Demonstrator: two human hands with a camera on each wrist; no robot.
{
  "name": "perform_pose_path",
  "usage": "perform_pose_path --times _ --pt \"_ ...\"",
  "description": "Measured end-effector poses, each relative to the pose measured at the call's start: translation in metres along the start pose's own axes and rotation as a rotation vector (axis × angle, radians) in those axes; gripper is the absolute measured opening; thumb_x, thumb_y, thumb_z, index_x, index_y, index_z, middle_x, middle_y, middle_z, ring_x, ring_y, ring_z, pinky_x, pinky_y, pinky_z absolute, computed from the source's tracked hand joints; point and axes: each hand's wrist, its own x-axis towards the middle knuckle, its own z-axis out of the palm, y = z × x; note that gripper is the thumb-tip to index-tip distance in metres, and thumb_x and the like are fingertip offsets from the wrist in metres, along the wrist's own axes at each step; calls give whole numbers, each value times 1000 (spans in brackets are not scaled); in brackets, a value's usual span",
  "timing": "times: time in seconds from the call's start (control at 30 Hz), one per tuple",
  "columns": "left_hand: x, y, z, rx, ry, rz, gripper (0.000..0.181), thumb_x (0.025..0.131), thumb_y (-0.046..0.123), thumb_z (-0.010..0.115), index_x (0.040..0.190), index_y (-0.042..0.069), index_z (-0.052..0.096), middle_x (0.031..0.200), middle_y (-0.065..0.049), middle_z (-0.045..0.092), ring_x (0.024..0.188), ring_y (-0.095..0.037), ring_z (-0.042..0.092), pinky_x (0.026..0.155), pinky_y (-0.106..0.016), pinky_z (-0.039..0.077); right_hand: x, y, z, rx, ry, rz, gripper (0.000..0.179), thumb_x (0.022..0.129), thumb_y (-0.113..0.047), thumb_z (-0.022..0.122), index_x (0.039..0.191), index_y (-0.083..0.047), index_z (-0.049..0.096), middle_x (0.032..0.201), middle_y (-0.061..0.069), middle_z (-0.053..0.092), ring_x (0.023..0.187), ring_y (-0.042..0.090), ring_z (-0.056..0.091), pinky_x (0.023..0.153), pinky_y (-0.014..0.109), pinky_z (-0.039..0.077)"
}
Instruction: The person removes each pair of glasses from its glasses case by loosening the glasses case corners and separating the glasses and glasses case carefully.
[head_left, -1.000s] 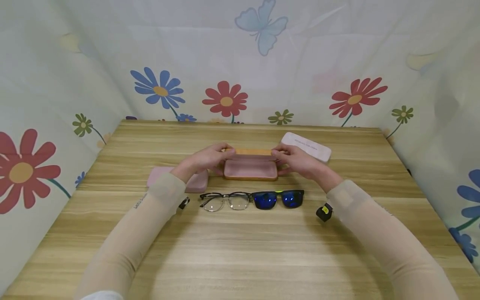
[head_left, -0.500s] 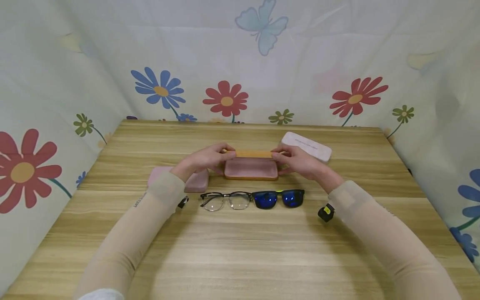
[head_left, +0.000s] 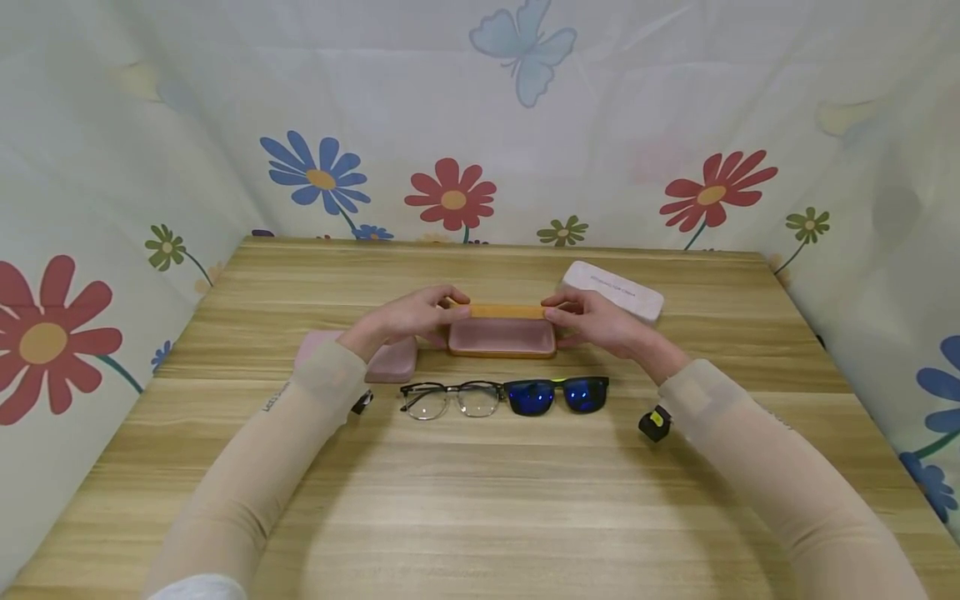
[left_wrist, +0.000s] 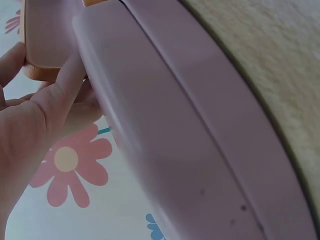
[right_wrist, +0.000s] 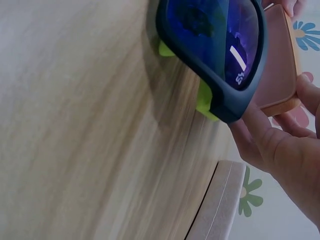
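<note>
An orange glasses case (head_left: 502, 337) with a pink lining stands partly open at the middle of the table, its lid raised at the back and leaning forward. My left hand (head_left: 411, 317) holds the case's left end, thumb at the lid's edge. At the opposite end my right hand (head_left: 603, 323) grips in the same way, as the right wrist view also shows with the case's lining (right_wrist: 276, 65). In front of the case lie clear eyeglasses (head_left: 477, 398) with dark upper rims. Beside them rest sunglasses (head_left: 531, 398) with blue mirrored lenses.
A closed pink glasses case (head_left: 393, 360) lies under the left forearm, partly hidden by it; its side (left_wrist: 150, 115) fills much of the left wrist view. A pale marbled case (head_left: 615, 290) with lettering lies behind the right hand. A flowered curtain (head_left: 517, 133) surrounds the wooden table (head_left: 495, 517).
The orange case's lid has tipped slightly forward and down, showing more of its orange outside. Both hands stay at its ends. The eyeglasses and sunglasses have not moved.
</note>
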Motion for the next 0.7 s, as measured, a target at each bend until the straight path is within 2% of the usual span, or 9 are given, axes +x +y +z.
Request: perform_pose_path --times 0.2,0.7 --pt "-1 0 0 13 -4 14 48 107 25 58 146 2 44 138 -21 45 120 -39 55 87 -42 57 -1 1 0 -27 -7 -21 38 109 -13 52 140 9 48 137 30 48 129 45 49 95 53 52" --pt "-2 -5 0 60 -9 50 47 106 23 61 145 2 46 138 -20 45 120 -36 55 87 -39 58 -3 2 1 -124 8 -37 38 108 -15 54 140 4 51 133 23 52 124 39 54 93 46 55"
